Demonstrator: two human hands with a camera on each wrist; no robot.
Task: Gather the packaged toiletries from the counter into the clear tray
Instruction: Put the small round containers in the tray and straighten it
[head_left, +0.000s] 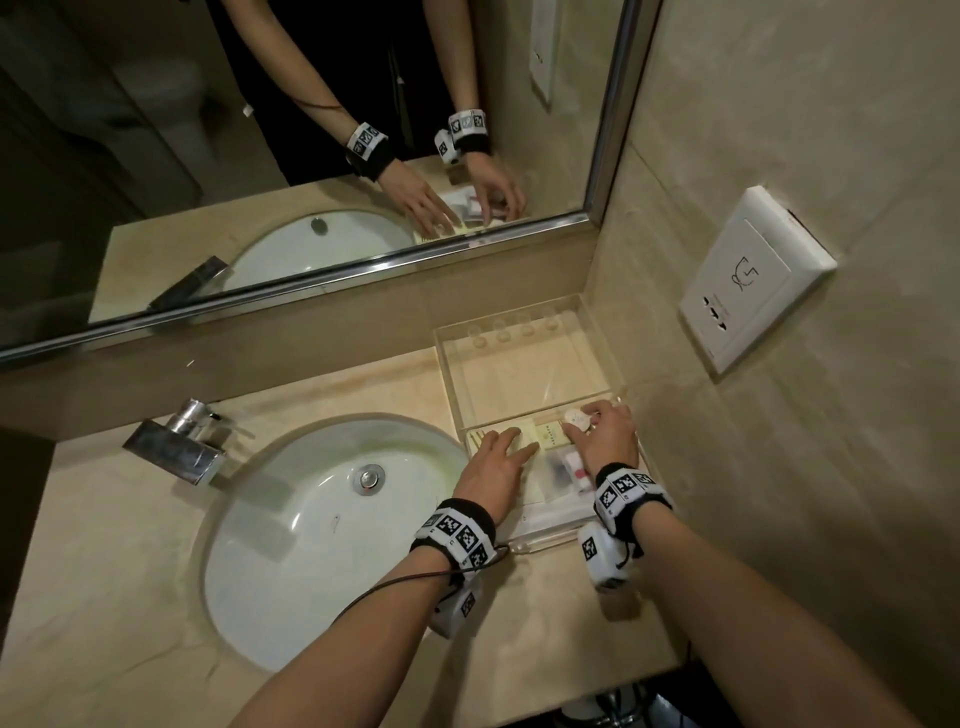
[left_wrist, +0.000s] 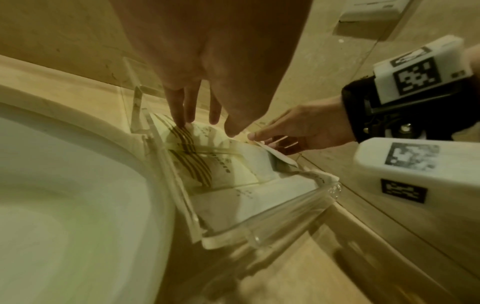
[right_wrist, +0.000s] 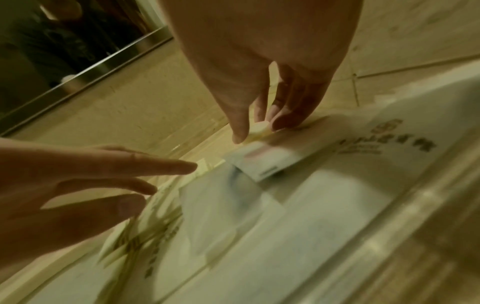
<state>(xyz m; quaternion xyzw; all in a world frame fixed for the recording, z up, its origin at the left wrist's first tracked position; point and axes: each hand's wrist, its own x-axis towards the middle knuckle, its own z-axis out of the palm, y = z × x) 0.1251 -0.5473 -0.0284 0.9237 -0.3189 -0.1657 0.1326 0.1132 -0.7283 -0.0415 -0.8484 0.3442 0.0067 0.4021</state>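
Note:
The clear tray (head_left: 519, 374) stands on the counter in the right corner beside the sink; its far half is bare. Several packets lie in its near half: a yellow striped packet (head_left: 525, 434) (left_wrist: 207, 164), a small beige one (head_left: 551, 435), a clear pouch (head_left: 563, 467) and a long white packet (head_left: 550, 512) (left_wrist: 233, 205). My left hand (head_left: 498, 457) (left_wrist: 187, 111) rests with straight fingers on the yellow packet. My right hand (head_left: 602, 431) (right_wrist: 257, 131) pinches a small round white packet (head_left: 574, 417) (right_wrist: 259, 128) between thumb and fingers, low over the tray's right side.
The white sink basin (head_left: 322, 519) lies directly left of the tray, with a chrome faucet (head_left: 182, 441) behind it. A mirror (head_left: 311, 130) runs along the back wall. A wall socket (head_left: 753, 280) sits on the right wall. Bare counter (head_left: 545, 597) lies in front of the tray.

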